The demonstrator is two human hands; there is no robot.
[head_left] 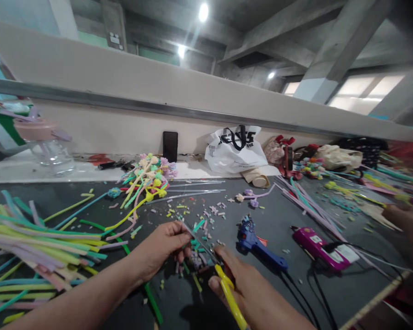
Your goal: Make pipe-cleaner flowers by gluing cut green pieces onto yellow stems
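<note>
My right hand (234,275) is wrapped round the yellow handles of a pair of scissors (231,298) at the lower middle. The metal blades point up and left toward my left hand (174,243), whose thumb and fingers are pinched together near the blade tips. What that pinch holds is too small to make out. Under and between the hands lie cut bits of coloured stems (198,259). A green stem (153,302) runs along the table below my left hand.
Coloured stems (30,247) pile up at left, with finished flowers (153,176) behind. A blue glue gun (258,245) and a magenta device (321,247) with cables lie at right. A phone (170,146) and white bag (236,151) stand behind. Another person's hand (408,229) is far right.
</note>
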